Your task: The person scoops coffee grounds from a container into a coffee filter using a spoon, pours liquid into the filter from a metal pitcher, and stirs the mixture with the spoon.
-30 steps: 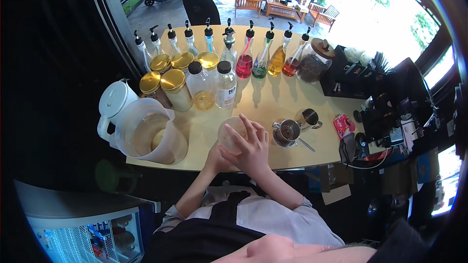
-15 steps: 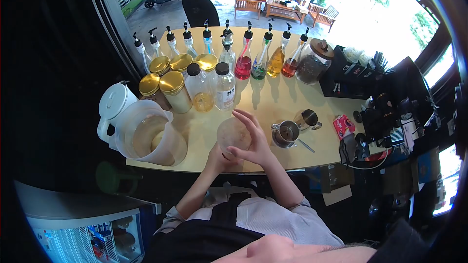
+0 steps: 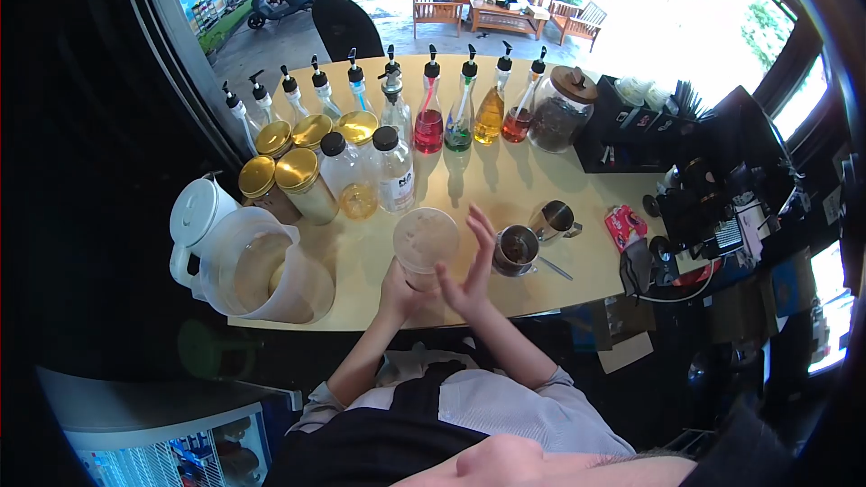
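Note:
A round translucent cup (image 3: 426, 239) with a pale, cloudy top is near the front of the wooden table, seen from above. My left hand (image 3: 398, 293) is wrapped round its lower left side, its fingers partly hidden behind the cup. Just right of the cup is my right hand (image 3: 470, 272), fingers raised and spread, the thumb close to the rim; whether it touches cannot be made out. Nothing is held in it. Farther right, a metal cup (image 3: 517, 248) with dark contents sits beside a metal pitcher (image 3: 552, 219).
Pump bottles (image 3: 429, 126) line the table's back. Gold-lidded jars (image 3: 304, 182) and two black-capped bottles (image 3: 394, 176) are at left, behind a large plastic jug (image 3: 302, 284). On the right are a brown-lidded jar (image 3: 563, 113), a red packet (image 3: 626, 227) and a black organizer (image 3: 622, 140).
My right hand has come off the cup's top and opened to its right. The whole view has shifted, so the table's items appear farther left. My left hand stays on the cup.

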`<state>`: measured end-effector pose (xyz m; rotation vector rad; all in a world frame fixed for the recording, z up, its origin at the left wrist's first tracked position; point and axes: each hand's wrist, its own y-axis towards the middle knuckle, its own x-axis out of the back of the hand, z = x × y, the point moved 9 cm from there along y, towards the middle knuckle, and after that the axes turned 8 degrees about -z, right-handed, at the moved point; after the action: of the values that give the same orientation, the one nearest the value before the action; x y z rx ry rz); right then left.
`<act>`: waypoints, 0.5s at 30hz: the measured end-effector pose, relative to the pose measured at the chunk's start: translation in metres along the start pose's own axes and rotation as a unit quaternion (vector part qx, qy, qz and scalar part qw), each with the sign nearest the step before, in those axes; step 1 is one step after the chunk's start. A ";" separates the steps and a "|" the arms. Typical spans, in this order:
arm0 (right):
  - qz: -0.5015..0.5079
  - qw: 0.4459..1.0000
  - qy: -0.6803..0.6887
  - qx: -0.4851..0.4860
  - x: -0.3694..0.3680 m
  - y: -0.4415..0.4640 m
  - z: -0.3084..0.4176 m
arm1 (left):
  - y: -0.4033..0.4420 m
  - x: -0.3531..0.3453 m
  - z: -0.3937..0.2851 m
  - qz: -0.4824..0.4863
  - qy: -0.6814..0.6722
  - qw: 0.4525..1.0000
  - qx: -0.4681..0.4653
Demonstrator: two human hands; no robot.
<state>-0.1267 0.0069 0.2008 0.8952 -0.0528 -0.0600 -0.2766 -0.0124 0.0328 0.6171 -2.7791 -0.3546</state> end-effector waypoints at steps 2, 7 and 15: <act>0.078 0.979 0.142 -0.120 -0.017 0.011 -0.031 | 0.003 0.001 -0.010 -0.010 -0.090 0.996 0.028; 0.087 0.971 0.163 -0.150 -0.032 -0.017 -0.026 | 0.008 0.000 -0.018 -0.026 -0.021 0.999 0.018; 0.041 0.990 0.058 -0.120 -0.023 -0.033 -0.024 | 0.017 -0.002 -0.053 -0.048 -0.066 0.997 0.014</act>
<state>-0.1491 0.0071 0.1597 0.6530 0.0249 0.0614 -0.2645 -0.0065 0.0871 0.7620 -2.8907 -0.3917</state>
